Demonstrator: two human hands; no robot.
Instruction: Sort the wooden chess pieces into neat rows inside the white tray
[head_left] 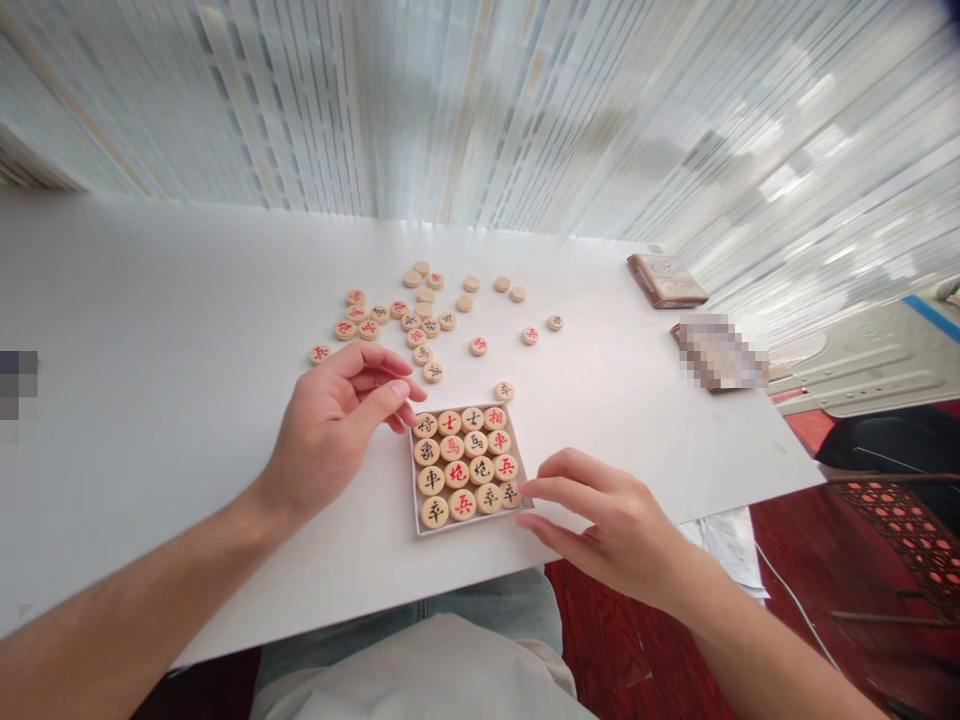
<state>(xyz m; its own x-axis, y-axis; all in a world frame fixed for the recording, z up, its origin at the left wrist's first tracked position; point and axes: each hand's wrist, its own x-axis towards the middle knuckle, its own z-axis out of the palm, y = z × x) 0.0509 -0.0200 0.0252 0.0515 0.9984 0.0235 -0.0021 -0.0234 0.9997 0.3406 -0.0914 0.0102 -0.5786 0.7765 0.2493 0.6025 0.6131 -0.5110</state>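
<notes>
Wooden pieces (pixel 451 448) are presumably kept in rows by the box (pixel 450 527), flanked by left hand (pixel 334 412) and right hand (pixel 611 515), fingers parted.

Hands (pixel 341 415) (pixel 607 520) at box (pixel 448 527) of discs (pixel 476 444)

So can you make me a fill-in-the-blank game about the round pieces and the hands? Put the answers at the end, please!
1. The table is ___.
2. In the box, the round pieces sit in ___ rows of four.
3. In the box's row at the bottom of the picture, only one piece has a ___ character.
4. The hand closer to the loose pieces is the ___ one.

Missing words: white; four; red; left
</notes>
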